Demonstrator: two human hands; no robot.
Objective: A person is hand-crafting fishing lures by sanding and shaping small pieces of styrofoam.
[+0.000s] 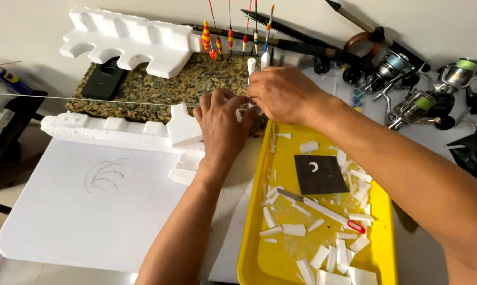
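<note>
Both hands meet above the top of the yellow tray (249, 248). The left hand (221, 126) and right hand (286, 95) pinch a small white foam piece (239, 115) between their fingertips, shaping it. Next comes a slow, gentle touch, because foam snaps.

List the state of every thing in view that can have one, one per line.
Left hand: fingers pinched on a small white foam piece.
Right hand: fingers closed on the same piece.
Yellow tray: littered with cut foam strips.
Craft knife: lying in the tray, unheld.
Dark square pad: flat in the tray.
Fishing floats: standing upright.
Fishing reels: lying on the table.
</note>
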